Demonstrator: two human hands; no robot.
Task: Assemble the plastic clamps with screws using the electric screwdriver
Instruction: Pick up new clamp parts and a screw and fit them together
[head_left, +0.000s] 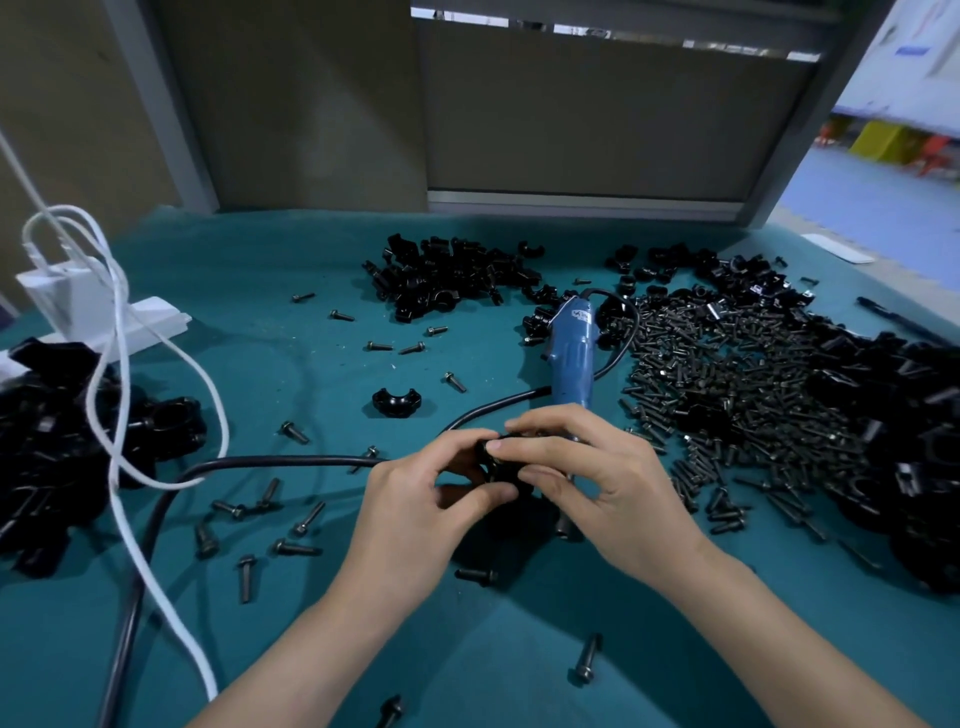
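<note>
Both hands meet over the middle of the desk (260, 270), close to the person, and between them is one black plastic clamp (497, 466). The left hand (415, 501) pinches it from the left with thumb and fingers curled round it, and the right hand (610, 488) pinches it from above and from the right; so each grip is narrow and is holding the clamp. The fingers hide most of the piece, so I cannot tell if its two halves already sit together or if a screw is in its hole.

I judge the step in hand to be the fitting by hand, before any driving. The electric screwdriver (571, 358) lies on the desk just behind the right hand, held by nobody, and the heap of screws (727, 384) is to the right of it.

The next move, I think, asks one hand to keep the clamp steady while the other lets go and takes a screw or the screwdriver; the bit must meet the screw head straight, or the screw may go in crooked
</note>
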